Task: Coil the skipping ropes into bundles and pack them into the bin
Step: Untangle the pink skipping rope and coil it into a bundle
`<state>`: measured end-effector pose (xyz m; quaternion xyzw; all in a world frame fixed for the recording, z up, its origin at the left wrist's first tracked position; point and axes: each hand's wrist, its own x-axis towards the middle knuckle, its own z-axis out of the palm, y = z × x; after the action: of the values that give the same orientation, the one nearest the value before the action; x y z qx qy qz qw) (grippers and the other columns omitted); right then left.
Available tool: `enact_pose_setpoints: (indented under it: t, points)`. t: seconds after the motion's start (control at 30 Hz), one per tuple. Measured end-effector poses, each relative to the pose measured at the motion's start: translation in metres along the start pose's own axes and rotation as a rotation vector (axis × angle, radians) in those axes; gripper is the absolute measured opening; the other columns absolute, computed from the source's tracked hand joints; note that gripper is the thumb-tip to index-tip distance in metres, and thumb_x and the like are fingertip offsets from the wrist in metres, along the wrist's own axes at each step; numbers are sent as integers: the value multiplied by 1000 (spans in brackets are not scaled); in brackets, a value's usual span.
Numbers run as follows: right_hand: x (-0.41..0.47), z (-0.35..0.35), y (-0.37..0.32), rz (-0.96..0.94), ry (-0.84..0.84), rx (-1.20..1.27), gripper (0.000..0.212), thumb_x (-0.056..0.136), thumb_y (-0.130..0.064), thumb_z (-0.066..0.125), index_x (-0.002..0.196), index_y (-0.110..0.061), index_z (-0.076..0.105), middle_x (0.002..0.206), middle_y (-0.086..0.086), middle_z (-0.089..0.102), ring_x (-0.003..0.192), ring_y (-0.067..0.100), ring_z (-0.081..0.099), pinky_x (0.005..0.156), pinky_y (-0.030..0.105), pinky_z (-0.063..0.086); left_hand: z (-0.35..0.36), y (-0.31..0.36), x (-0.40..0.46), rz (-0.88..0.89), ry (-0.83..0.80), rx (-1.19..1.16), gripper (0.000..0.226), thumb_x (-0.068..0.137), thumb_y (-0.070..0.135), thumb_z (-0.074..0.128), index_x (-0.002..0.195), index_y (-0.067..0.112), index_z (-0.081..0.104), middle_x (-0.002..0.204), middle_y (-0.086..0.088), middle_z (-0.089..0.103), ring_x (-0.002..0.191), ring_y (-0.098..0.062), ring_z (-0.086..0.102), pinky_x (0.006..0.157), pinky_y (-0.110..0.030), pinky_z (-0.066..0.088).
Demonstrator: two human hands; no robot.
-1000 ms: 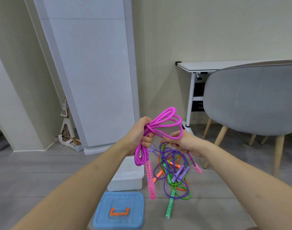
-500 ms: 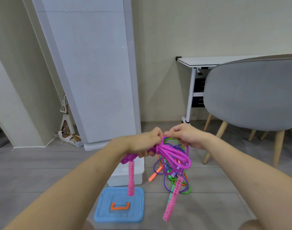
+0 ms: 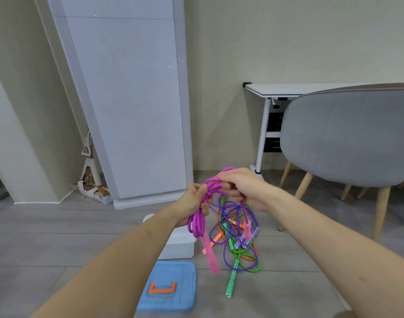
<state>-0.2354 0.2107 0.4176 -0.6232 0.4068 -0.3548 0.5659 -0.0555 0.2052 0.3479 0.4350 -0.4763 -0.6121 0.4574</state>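
Observation:
A pink skipping rope [image 3: 197, 222] hangs coiled in front of me, held by both hands. My left hand [image 3: 195, 198] grips the bundle's middle, with loops and one pink handle [image 3: 209, 254] dangling below it. My right hand [image 3: 240, 187] grips the upper loops, and the second pink handle [image 3: 247, 226] hangs under it. On the floor beneath lies a tangle of purple [image 3: 228, 246], green [image 3: 242, 265] and orange [image 3: 247, 258] ropes. The white bin [image 3: 181, 246] stands on the floor, partly hidden by my left forearm.
The bin's blue lid [image 3: 169, 286] with an orange handle lies on the floor in front of the bin. A grey chair [image 3: 347, 136] and a white desk [image 3: 288, 88] stand at the right. A tall grey panel [image 3: 132, 99] leans on the wall behind.
The pink loops went from above my hands to hanging low, and now sit at hand height again. My right hand has risen slightly above my left, and the handles swing below.

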Motion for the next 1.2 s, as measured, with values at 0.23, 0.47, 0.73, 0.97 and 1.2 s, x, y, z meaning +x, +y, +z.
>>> enact_pose_setpoints:
  t: [0.23, 0.47, 0.73, 0.97, 1.2]
  points:
    - [-2, -15, 20, 48, -114, 32, 20, 103, -19, 58, 87, -21, 71, 65, -1, 44, 47, 10, 23, 48, 27, 11, 11, 26, 5, 81, 27, -409, 39, 107, 38, 39, 108, 1, 52, 60, -1, 36, 49, -12, 41, 49, -22, 43]
    - [-9, -33, 34, 152, -136, -163, 40, 83, -54, 75, 83, -16, 62, 61, -4, 42, 50, 11, 25, 48, 25, 19, 19, 43, -13, -64, -250, -453, 32, 104, 32, 45, 102, 5, 61, 59, 2, 34, 47, -8, 36, 46, -19, 41]
    - [-3, -49, 29, 58, -169, -368, 19, 96, -6, 66, 79, -10, 73, 68, 2, 62, 54, 7, 55, 56, 22, 44, 6, 45, -24, -239, -466, 34, 17, 105, 23, 48, 95, 9, 47, 70, -3, 45, 52, -7, 37, 48, -19, 38]
    - [3, -24, 24, 65, -100, -706, 29, 81, -47, 78, 68, -21, 77, 67, 3, 50, 64, 16, 43, 62, 33, 38, 5, 38, -26, -234, -368, 664, 16, 103, 20, 55, 97, 12, 41, 72, -3, 54, 54, -12, 39, 49, -23, 39]
    - [-1, 2, 9, -23, 24, -634, 29, 96, -24, 64, 70, -12, 69, 53, -3, 40, 47, 11, 30, 49, 27, 26, -8, 22, -10, 123, 142, 1098, 24, 100, 26, 56, 114, 13, 44, 97, -12, 71, 78, -24, 59, 71, -35, 46]
